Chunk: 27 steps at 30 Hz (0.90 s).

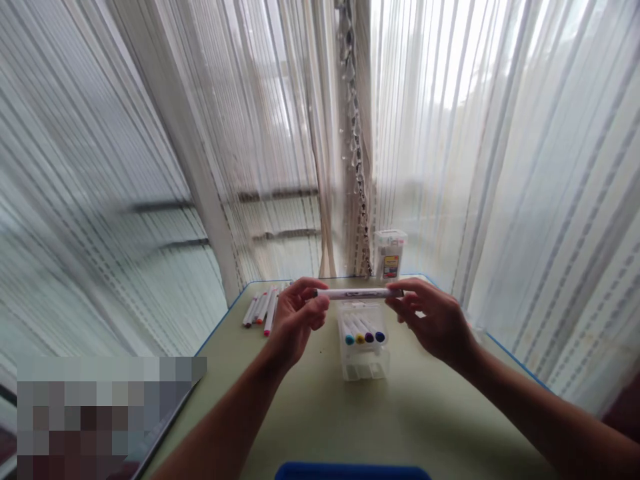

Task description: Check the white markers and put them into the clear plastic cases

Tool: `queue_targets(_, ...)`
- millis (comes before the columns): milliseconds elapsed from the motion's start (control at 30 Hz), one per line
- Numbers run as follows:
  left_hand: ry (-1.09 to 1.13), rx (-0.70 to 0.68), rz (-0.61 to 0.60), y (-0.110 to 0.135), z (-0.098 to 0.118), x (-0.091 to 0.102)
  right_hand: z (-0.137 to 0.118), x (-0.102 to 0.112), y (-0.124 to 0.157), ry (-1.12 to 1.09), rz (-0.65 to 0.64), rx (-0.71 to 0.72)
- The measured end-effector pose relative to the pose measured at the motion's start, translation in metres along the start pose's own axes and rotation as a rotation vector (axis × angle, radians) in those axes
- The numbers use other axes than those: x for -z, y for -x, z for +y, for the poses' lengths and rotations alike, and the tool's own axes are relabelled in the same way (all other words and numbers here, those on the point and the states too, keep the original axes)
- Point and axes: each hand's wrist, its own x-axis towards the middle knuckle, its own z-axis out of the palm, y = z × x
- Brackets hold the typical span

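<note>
A white marker (357,293) with dark ends is held level above the table, one end in each hand. My left hand (300,317) pinches its left end between thumb and fingers. At the other end, the fingertips of my right hand (433,313) grip the dark tip. Just below and behind the marker lies a clear plastic case (365,365), its front part showing bare compartments. Several markers (364,327) rest in it, their round ends light blue, yellow, purple and dark blue.
Left of my left hand, several loose white markers (259,308) with coloured ends lie on the greenish table (310,413). A clear box (391,255) with a label stands at the back edge. Sheer curtains (280,133) hang behind. A blue object (353,471) lies at the near edge.
</note>
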Motion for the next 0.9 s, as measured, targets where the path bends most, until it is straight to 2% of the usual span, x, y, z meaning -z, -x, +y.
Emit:
queue_targets(133,-0.034,0.023,-0.090,0.004,0.000,-0.002,0.007,0.000,-0.001,0.003,-0.032,-0.036)
queue_targets(467,-0.040,0.037,-0.109,0.002,0.000,0.002,0.015,0.004,0.003,-0.010,-0.076,-0.074)
queue_targets(700,-0.016,-0.007,-0.043,-0.001,-0.001,0.002,0.006,0.004,0.005,-0.062,-0.010,-0.094)
queue_targets(900,-0.084,-0.016,0.119,-0.006,-0.007,0.002,-0.004,0.008,0.004,-0.084,0.051,-0.200)
